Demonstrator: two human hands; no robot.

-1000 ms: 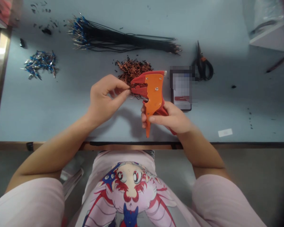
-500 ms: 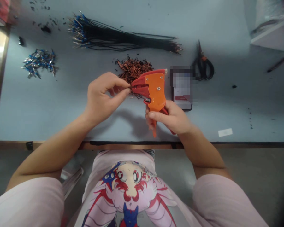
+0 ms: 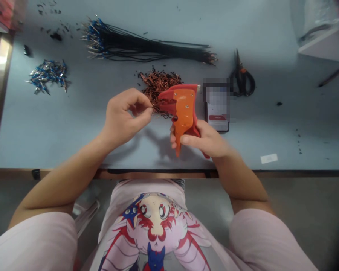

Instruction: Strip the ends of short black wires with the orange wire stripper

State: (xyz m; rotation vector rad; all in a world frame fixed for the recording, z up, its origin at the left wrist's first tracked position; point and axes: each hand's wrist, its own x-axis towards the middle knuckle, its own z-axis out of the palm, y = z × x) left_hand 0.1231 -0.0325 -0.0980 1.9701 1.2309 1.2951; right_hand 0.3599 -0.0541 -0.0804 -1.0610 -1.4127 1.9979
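My right hand [image 3: 202,140] is shut around the handles of an orange and red automatic wire stripper [image 3: 183,109], and its jaws point left. My left hand [image 3: 125,116] pinches a thin dark wire [image 3: 155,107] between thumb and fingers, just left of the jaws. The wire is too fine to show where its tip ends. Behind the jaws lies a heap of copper-coloured wire scraps [image 3: 158,83], partly hidden by the tool.
A long bundle of black wires with blue-tipped terminals [image 3: 130,47] lies across the blue-grey bench [image 3: 53,135]. Loose blue terminals [image 3: 48,77] sit at left, black-handled scissors [image 3: 243,77] and a blurred phone [image 3: 217,107] at right.
The stripper has tilted and risen slightly, with its lower end higher. My left hand has drawn back a little from the jaws, still pinching the wire.
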